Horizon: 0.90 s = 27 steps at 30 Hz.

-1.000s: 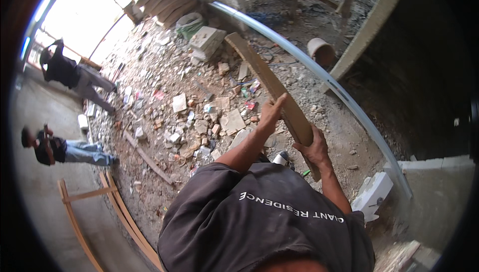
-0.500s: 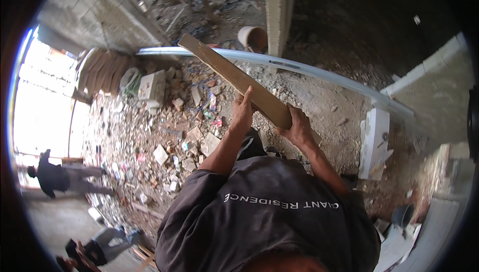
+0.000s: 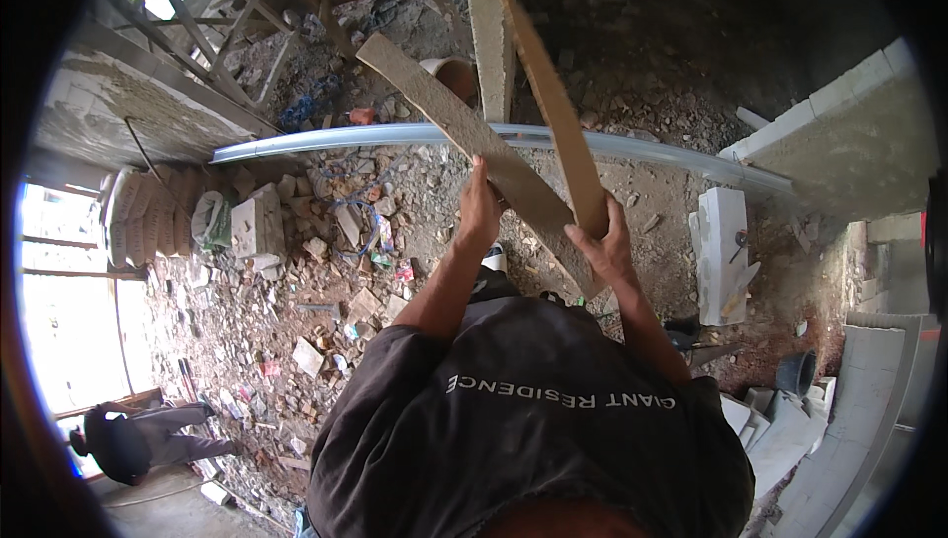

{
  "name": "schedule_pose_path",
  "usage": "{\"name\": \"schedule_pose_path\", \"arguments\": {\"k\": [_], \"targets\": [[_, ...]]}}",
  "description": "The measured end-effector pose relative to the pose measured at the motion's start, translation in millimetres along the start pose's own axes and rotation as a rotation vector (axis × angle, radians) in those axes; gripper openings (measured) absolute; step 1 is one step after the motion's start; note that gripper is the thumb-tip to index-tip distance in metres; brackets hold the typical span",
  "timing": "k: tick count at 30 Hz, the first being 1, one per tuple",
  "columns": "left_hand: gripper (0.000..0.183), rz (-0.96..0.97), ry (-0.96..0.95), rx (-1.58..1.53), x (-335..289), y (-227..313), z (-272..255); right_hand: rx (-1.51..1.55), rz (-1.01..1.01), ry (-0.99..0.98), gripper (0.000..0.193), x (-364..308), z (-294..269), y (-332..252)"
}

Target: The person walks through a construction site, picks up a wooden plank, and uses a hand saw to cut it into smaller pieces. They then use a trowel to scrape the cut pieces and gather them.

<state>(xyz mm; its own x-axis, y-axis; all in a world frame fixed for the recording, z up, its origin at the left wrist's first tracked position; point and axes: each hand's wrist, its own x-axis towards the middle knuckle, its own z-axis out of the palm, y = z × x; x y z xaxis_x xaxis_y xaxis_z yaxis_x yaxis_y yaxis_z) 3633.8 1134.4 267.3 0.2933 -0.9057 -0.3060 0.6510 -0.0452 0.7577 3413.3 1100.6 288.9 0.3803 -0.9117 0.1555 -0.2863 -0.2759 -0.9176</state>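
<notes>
Two wooden boards are in my hands, fanned apart at their far ends and meeting near my right hand. My left hand (image 3: 481, 207) is closed round the edge of the greyish, rough-faced board (image 3: 509, 171), its thumb lying along the top. That board slants from the upper left down to the lower right. My right hand (image 3: 606, 245) grips the near end of the narrower brown board (image 3: 561, 118), which points away and slightly left. The right thumb lies over the place where the boards meet; whether those fingers also hold the grey board is hidden.
A long pale metal channel (image 3: 346, 138) crosses the ground ahead. Rubble (image 3: 326, 242) covers the floor at left, with a white block (image 3: 259, 225) and stacked sacks (image 3: 148, 212). A concrete post (image 3: 488, 35) stands ahead; a white block (image 3: 722, 257) lies at right. Another person (image 3: 123, 442) stands lower left.
The brown board has swung apart from the grey one, its far end moving right, so two boards now show. My right hand has shifted its grip onto the brown board. The view has turned.
</notes>
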Motion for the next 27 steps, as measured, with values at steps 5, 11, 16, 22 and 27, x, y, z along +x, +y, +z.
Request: {"name": "schedule_pose_path", "arguments": {"k": [5,11,16,22,27], "targets": [[0.068,0.047,0.213,-0.130,49.1,27.3,-15.2,0.096,0.057,0.050,0.078,32.4,-3.3,0.8],[0.039,0.165,0.303,-0.117,92.2,57.0,-38.6,-0.103,0.244,0.333,0.076,29.9,-15.8,52.0],[0.035,0.249,0.358,-0.069,112.5,59.2,-44.2,-0.402,0.345,0.466,0.070,-9.1,-46.9,129.1],[0.037,0.267,0.389,-0.060,119.3,47.2,-31.8,-0.371,0.903,0.386,0.065,-66.9,-79.7,177.7],[0.037,0.272,0.341,-0.054,118.8,36.9,-5.0,-0.457,1.177,0.090,0.063,-81.1,-109.5,207.2]]}}
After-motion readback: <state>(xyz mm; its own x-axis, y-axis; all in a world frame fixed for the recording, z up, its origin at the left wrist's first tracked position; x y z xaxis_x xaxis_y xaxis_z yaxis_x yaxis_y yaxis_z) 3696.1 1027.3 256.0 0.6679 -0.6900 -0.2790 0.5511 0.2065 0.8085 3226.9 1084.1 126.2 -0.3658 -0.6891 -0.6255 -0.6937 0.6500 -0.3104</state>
